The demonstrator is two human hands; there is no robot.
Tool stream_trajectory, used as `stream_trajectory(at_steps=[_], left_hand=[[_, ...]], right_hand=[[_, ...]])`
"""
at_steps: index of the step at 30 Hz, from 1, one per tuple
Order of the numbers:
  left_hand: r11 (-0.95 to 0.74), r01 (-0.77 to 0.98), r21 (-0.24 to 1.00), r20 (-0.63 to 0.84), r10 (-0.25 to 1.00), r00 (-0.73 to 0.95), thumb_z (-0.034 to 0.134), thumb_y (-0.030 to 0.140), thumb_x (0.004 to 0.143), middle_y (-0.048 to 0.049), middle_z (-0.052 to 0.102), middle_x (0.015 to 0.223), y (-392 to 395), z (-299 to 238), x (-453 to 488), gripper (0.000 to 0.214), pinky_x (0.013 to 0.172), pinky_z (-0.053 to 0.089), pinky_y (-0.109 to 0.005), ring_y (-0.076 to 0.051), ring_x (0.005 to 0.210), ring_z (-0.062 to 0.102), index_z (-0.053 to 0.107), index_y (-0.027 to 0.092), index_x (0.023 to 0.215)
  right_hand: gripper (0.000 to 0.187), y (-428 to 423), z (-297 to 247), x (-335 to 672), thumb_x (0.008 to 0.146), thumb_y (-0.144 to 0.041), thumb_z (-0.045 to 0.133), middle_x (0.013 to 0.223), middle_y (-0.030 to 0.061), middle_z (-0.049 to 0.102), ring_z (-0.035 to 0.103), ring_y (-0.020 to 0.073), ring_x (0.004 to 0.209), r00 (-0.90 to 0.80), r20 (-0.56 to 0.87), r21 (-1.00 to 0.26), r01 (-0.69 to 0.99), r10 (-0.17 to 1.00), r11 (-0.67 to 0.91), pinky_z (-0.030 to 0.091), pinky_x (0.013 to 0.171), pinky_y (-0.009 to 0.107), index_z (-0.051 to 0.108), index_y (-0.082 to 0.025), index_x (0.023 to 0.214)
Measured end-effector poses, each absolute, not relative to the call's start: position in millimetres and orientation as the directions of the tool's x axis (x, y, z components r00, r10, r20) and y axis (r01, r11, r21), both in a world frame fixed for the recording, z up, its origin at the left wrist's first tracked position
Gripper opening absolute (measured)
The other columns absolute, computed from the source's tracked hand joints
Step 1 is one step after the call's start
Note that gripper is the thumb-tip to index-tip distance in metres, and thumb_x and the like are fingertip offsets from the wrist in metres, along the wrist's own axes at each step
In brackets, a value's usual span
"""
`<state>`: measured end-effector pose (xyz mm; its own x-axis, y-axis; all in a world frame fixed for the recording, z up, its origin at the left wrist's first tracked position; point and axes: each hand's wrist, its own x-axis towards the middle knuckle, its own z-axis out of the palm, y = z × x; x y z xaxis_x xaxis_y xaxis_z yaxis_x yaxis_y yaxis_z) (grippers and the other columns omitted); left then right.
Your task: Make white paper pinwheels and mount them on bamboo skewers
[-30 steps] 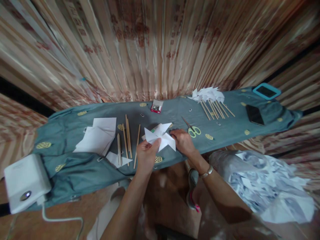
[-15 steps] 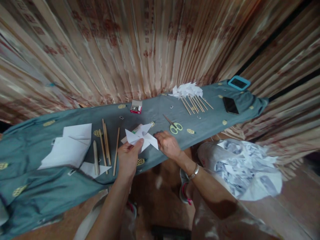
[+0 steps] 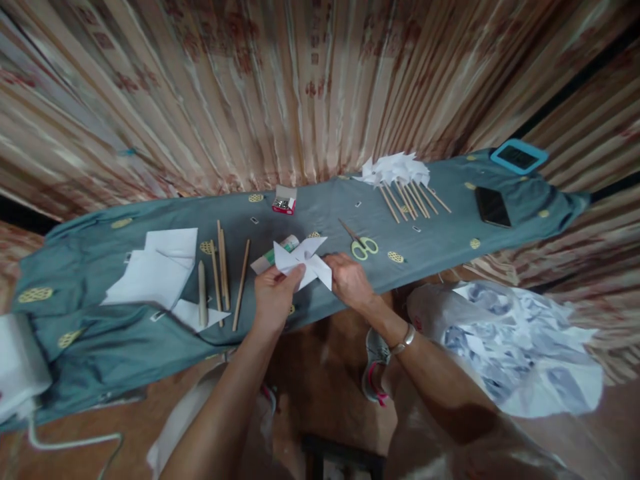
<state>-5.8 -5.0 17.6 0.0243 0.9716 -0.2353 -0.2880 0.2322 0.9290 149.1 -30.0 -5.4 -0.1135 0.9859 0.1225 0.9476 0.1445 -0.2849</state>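
My left hand (image 3: 277, 293) pinches a white paper pinwheel (image 3: 306, 262), its thumb pressed near the middle and the fingers underneath. At the pinwheel's right blade is my right hand (image 3: 350, 280), its fingers curled closed; what they hold, if anything, is hidden. Partly behind the pinwheel lies a white and green tube (image 3: 273, 253). Scissors with pale green handles (image 3: 364, 248) rest to the right, blades slightly apart. Left of my hands are several thin wooden sticks (image 3: 224, 270) and a thicker pale rod (image 3: 203, 293) lying on a paper piece.
A grey-green cloth (image 3: 320, 210) covers the long table. Finished pinwheels on sticks (image 3: 397, 170), a small red box of metal bits (image 3: 285, 200), stacked white paper (image 3: 155, 267), a phone (image 3: 493, 205) and a blue-framed device (image 3: 519, 157) lie there. A bag of paper scraps (image 3: 520, 353) stands right.
The view has shifted, so the table contents appear farther right and slightly higher. Both hands keep nearly the same pose around the pinwheel. A white object with a cable shows at lower left.
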Motion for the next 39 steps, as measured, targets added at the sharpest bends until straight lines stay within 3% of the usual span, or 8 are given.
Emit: stream_trajectory(at_steps=[5,11,22,29,32,35,39], left_hand=[[0.247,-0.327,0.912,-0.236,0.969,0.074,0.086,0.032,0.048,-0.0028,0.074,0.068,-9.0,11.0,-4.0,0.029,0.067,0.051,-0.029,-0.015,0.062,0.063,0.076,0.015,0.069],[0.268,-0.332,0.904,-0.255,0.963,0.084,0.084,0.030,0.049,-0.0023,0.074,0.068,-10.2,7.2,-4.5,0.024,0.065,0.051,-0.028,-0.016,0.061,0.062,0.076,0.017,0.067],[0.266,-0.348,0.899,-0.253,0.964,0.083,0.084,0.031,0.046,-0.0015,0.073,0.065,-10.8,2.4,-12.0,0.026,0.063,0.049,-0.027,-0.013,0.058,0.059,0.075,0.016,0.065],[0.260,-0.295,0.919,-0.260,0.965,0.039,0.087,0.036,0.044,-0.0030,0.071,0.063,-15.6,11.0,-18.6,0.033,0.063,0.047,-0.028,-0.014,0.058,0.060,0.074,0.014,0.065],[0.249,-0.299,0.921,-0.248,0.968,0.042,0.087,0.035,0.043,-0.0031,0.071,0.065,-13.9,16.4,-13.9,0.033,0.064,0.048,-0.029,-0.015,0.059,0.061,0.074,0.015,0.066],[0.237,-0.298,0.925,-0.239,0.971,0.030,0.086,0.034,0.044,-0.0029,0.072,0.066,-12.3,18.8,-6.7,0.032,0.063,0.048,-0.027,-0.014,0.058,0.060,0.075,0.015,0.067],[0.216,-0.270,0.938,-0.214,0.976,0.038,0.083,0.033,0.047,-0.0015,0.072,0.063,-14.9,13.6,4.3,0.026,0.059,0.046,-0.025,-0.013,0.055,0.057,0.075,0.016,0.065]], right_hand=[[0.029,-30.5,-13.3,151.7,0.088,-0.009,0.046,0.105,0.0143,0.071,0.064,0.0260,0.098,-0.121,0.194,-0.354,0.917,0.973,0.185,0.049,0.092,0.036,0.066,-0.013,0.107],[0.031,-30.0,-23.2,154.6,0.086,-0.010,0.046,0.133,0.0181,0.059,0.061,0.0264,0.115,-0.076,0.231,-0.429,0.887,0.970,0.172,0.050,0.097,0.036,0.066,-0.013,0.110],[0.026,-29.2,-26.4,152.0,0.085,-0.006,0.044,0.123,0.0169,0.065,0.063,0.0261,0.112,-0.022,0.262,-0.398,0.908,0.965,0.129,0.050,0.096,0.035,0.066,-0.014,0.097],[0.022,-28.7,-22.0,160.9,0.086,-0.008,0.042,0.106,0.0155,0.068,0.064,0.0248,0.104,0.016,0.284,-0.501,0.855,0.959,0.134,0.049,0.093,0.037,0.063,-0.016,0.087],[0.015,-26.5,-18.3,171.9,0.083,-0.013,0.049,0.106,0.0117,0.069,0.065,0.0229,0.101,0.127,0.299,-0.677,0.727,0.946,0.116,0.051,0.091,0.038,0.063,-0.020,0.080],[0.007,-28.7,-12.9,183.1,0.079,-0.024,0.058,0.110,0.0100,0.070,0.066,0.0219,0.099,0.273,0.232,-0.889,0.448,0.934,0.090,0.052,0.088,0.039,0.064,-0.020,0.078],[0.015,-46.9,2.0,186.0,0.076,-0.034,0.068,0.130,0.0120,0.062,0.060,0.0249,0.118,0.276,0.160,-0.977,0.183,0.948,0.112,0.049,0.097,0.040,0.067,-0.020,0.081]])
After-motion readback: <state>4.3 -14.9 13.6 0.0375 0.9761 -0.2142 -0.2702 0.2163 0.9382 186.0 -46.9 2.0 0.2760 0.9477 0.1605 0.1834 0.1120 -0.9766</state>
